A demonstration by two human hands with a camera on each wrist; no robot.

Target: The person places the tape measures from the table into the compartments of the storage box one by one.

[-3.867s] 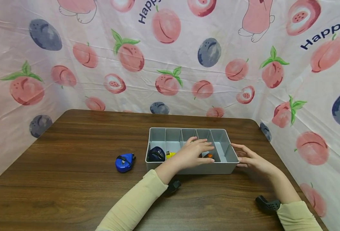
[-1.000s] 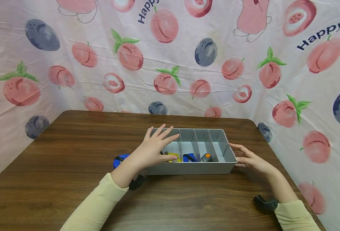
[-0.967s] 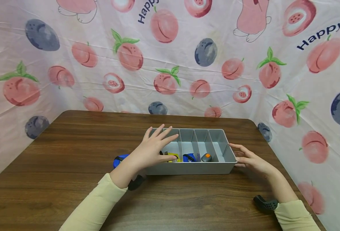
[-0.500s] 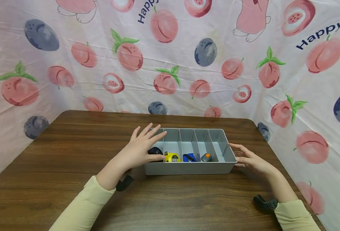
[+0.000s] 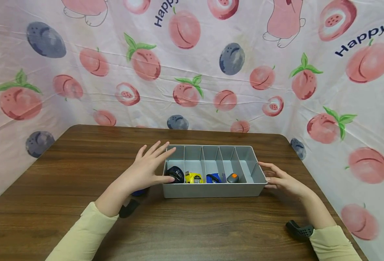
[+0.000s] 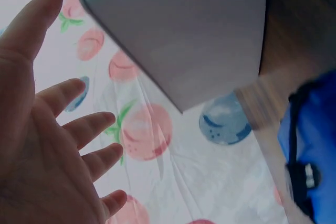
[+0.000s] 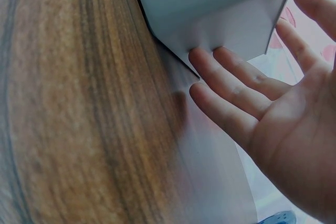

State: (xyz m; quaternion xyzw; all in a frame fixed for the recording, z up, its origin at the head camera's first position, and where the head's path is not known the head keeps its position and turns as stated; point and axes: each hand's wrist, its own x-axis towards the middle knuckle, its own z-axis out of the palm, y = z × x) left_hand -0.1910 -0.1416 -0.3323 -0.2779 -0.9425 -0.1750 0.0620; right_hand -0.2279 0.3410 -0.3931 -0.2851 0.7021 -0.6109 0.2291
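Note:
A grey divided box [image 5: 211,190] stands on the table. My left hand [image 5: 139,174] hovers at its left end, fingers spread and palm bare in the left wrist view. Beneath that hand, mostly hidden in the head view, lies a blue tape measure [image 6: 321,150]. At the box's right end my right hand [image 5: 284,182] touches the outer wall with extended fingertips [image 7: 202,59]. From the left, the compartments hold a dark tape measure [image 5: 175,174], a yellow tape measure [image 5: 194,178], a blue tape measure [image 5: 213,178] and a small grey thing with an orange top [image 5: 233,177]. Nothing shows in the rightmost compartment.
The brown wooden table [image 5: 192,228] runs out on both sides of the box. A fruit-print curtain [image 5: 192,65] hangs along its back and sides. Each wrist wears a black mount, such as the right mount [image 5: 299,230].
My left hand has moved left from above the middle compartments to beyond the box's left end, uncovering the tape measures inside. My right hand stays against the right end.

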